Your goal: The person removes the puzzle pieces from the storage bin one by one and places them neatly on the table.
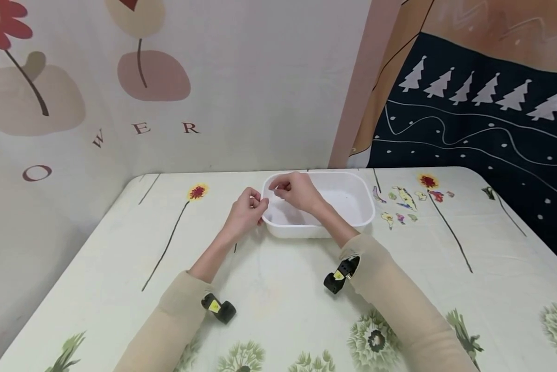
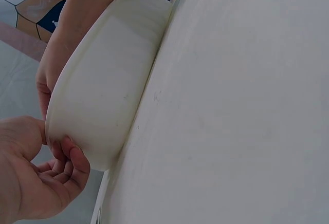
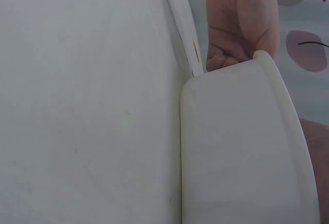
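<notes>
A white plastic tub [image 1: 297, 231] stands near the far edge of the table. My left hand [image 1: 246, 217] is at its left end. In the left wrist view that hand [image 2: 46, 183] pinches the tub's rim, thumb over the edge and curled fingers against the outer wall [image 2: 97, 90]. My right hand [image 1: 299, 191] reaches over the tub from the right, bent fingertips close to the inside of the left wall. I cannot tell whether anything small is between them. From the right wrist, the tub wall [image 3: 241, 147] hides most of the right hand.
Several small flat colourful cutouts [image 1: 405, 198] lie on the table right of the tub. A pale cloth with printed flowers [image 1: 197, 192] covers the table. Behind it hangs a printed curtain [image 1: 260, 103], with a dark tree-patterned cloth [image 1: 474, 124] at the right.
</notes>
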Demonstrator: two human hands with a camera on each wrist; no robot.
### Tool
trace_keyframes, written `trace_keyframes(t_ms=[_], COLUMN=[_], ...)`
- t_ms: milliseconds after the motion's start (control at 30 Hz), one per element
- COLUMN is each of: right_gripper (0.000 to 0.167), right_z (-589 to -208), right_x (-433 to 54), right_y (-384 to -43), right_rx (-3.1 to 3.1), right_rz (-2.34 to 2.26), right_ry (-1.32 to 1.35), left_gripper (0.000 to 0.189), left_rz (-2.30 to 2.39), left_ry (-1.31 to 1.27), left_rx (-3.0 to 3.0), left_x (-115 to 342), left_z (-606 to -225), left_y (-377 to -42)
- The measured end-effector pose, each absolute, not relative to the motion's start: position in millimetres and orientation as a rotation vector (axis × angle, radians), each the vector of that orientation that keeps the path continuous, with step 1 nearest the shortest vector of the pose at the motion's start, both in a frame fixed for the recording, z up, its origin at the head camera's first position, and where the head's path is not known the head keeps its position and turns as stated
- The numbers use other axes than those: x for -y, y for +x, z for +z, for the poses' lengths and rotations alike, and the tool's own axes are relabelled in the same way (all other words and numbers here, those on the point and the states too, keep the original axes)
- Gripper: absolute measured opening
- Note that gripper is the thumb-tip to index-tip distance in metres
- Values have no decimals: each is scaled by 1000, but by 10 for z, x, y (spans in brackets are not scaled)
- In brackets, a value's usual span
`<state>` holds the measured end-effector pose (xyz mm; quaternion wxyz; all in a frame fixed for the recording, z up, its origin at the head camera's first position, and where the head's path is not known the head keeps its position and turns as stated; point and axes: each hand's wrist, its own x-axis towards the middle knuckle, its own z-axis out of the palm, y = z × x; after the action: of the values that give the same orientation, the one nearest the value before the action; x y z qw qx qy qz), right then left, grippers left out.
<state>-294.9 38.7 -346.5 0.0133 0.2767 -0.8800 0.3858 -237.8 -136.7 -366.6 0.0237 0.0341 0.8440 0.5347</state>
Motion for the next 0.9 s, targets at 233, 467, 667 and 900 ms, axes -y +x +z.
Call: trace_keyframes(t_ms=[233, 467, 667, 900], right_gripper=[11, 16, 15, 16], right_z=[-3434, -3376, -3334, -3316], right_x=[-472, -630, -812, -1037], right_y=[-2886, -2813, -2738, -2681], right_rx=[2653, 2605, 2557, 2544], right_rz=[1305, 1472, 1582, 1651], right_ry=[772, 635, 601, 548], left_gripper=[20, 21, 21, 21], left_rz=[1651, 1633, 1629, 1641], left_ry=[104, 81, 75, 63], left_rx=[-2619, -2625, -2628, -2622], left_x=[1361, 1355, 1358, 1356], left_z=[-3668, -3674, -3676, -3676], left_y=[-2374, -2373, -2377, -2387])
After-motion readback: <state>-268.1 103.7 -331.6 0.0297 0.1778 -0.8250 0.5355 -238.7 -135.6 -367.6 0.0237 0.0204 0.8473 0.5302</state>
